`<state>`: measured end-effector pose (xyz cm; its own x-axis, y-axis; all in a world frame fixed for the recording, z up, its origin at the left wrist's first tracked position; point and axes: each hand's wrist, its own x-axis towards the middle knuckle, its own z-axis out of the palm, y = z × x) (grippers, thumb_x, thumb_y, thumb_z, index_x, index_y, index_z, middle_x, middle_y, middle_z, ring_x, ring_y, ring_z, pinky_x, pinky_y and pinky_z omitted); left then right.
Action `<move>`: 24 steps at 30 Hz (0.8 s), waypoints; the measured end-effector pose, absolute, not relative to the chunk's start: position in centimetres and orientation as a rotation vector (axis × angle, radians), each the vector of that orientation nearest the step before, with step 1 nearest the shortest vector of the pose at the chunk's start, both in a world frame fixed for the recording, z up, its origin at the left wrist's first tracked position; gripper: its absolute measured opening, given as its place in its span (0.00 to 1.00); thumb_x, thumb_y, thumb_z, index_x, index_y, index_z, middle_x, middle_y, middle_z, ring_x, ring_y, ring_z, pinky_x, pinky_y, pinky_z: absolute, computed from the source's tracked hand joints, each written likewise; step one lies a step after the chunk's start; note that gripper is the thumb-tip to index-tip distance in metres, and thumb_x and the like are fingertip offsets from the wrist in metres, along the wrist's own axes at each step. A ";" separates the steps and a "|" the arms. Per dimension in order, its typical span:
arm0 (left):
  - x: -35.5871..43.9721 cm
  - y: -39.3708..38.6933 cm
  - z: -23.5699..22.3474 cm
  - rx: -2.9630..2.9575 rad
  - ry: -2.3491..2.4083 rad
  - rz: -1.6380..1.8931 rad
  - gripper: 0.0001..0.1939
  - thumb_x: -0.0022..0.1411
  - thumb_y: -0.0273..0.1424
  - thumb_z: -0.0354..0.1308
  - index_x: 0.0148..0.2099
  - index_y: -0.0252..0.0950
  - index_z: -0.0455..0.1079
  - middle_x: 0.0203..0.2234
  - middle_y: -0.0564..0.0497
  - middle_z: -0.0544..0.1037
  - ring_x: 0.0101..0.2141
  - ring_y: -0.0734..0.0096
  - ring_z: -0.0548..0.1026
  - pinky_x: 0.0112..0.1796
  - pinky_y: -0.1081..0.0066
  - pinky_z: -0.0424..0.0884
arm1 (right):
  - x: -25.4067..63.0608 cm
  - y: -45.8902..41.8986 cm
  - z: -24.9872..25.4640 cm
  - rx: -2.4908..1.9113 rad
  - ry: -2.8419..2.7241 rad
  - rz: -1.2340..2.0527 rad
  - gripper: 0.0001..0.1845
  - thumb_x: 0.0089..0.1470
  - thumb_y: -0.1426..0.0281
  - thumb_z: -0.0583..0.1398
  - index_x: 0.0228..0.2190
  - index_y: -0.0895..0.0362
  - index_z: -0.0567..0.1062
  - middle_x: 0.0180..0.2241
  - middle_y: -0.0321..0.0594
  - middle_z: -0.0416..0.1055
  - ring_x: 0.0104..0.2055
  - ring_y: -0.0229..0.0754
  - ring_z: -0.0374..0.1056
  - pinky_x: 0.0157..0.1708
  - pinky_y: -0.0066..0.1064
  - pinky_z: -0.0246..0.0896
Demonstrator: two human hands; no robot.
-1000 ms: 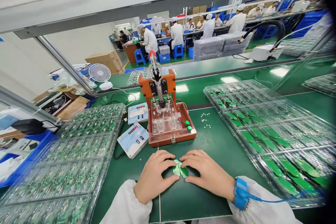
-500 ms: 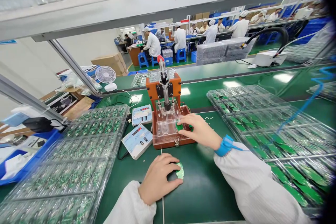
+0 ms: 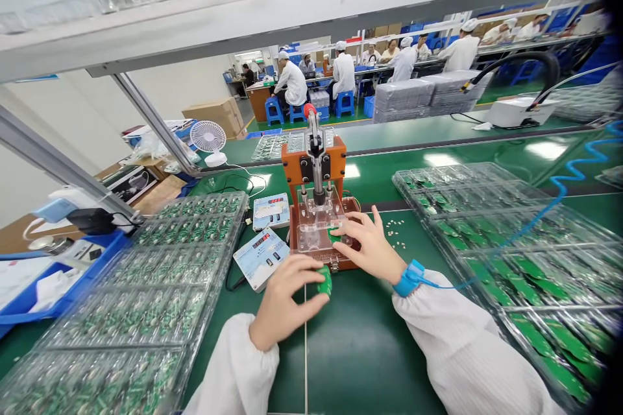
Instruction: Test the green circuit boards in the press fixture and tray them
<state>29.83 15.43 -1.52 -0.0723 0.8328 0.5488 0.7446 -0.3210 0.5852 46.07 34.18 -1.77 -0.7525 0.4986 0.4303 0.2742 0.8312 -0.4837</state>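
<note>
My left hand (image 3: 288, 298) grips a small green circuit board (image 3: 324, 281) between thumb and fingers, just in front of the press fixture. At the orange and brown lever press (image 3: 292, 165), my right hand (image 3: 368, 245) has its fingertips and thumb on another green circuit board (image 3: 333, 234), at the right part of the clear plate (image 3: 309, 240). Part of that board is hidden by the fingers. A blue wrist strap (image 3: 409, 277) is on my right wrist. The press has a red-tipped lever (image 3: 310, 110) standing up.
Clear trays of boards stand left (image 3: 187, 292) and right (image 3: 496, 266). Two display boxes, one nearer (image 3: 261, 258) and one farther (image 3: 270, 211), sit left of the press. Small white pieces (image 3: 395, 231) lie to its right. A blue coiled cord (image 3: 559, 188) crosses the right tray.
My left hand has lifted its board and moved it forward toward the press, turning it. My right hand stays at the fixture's board, its fingers slightly shifted. The whole view has tilted a little.
</note>
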 end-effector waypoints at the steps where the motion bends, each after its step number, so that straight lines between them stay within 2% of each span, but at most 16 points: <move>1: 29.0 16.2 -1.0 2.074 1.826 1.371 0.06 0.64 0.30 0.66 0.44 0.39 0.77 0.47 0.45 0.81 0.51 0.56 0.75 0.53 0.51 0.72 | 46.1 34.1 -1.9 -0.559 -2.444 0.519 0.10 0.64 0.58 0.60 0.42 0.47 0.79 0.53 0.37 0.79 0.63 0.55 0.63 0.68 0.73 0.22; 5: 26.1 19.5 -0.1 2.079 1.990 1.326 0.05 0.63 0.32 0.66 0.42 0.39 0.78 0.45 0.45 0.81 0.51 0.54 0.74 0.53 0.50 0.72 | 46.1 33.7 -2.0 -0.540 -2.411 0.476 0.11 0.66 0.58 0.59 0.41 0.47 0.80 0.55 0.35 0.77 0.63 0.55 0.62 0.69 0.71 0.22; 13: 25.3 21.4 -0.1 2.085 2.012 1.136 0.04 0.63 0.31 0.63 0.40 0.38 0.77 0.47 0.46 0.80 0.52 0.54 0.73 0.53 0.51 0.70 | 46.2 33.5 -2.1 -0.547 -2.390 0.493 0.13 0.67 0.58 0.57 0.41 0.48 0.80 0.48 0.37 0.80 0.62 0.55 0.64 0.70 0.71 0.21; 24: 25.6 21.5 -1.5 2.073 1.992 1.212 0.04 0.66 0.32 0.59 0.40 0.38 0.73 0.49 0.44 0.79 0.57 0.52 0.71 0.58 0.48 0.66 | 46.0 33.5 -2.3 -0.515 -2.368 0.496 0.12 0.66 0.60 0.58 0.41 0.48 0.80 0.46 0.37 0.80 0.61 0.54 0.65 0.70 0.68 0.25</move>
<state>25.64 21.46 -1.48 -0.1174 0.8566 0.5024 0.8399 -0.1843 0.5105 45.98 33.53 -2.28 -0.7074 0.4803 0.5185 0.2319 0.8507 -0.4717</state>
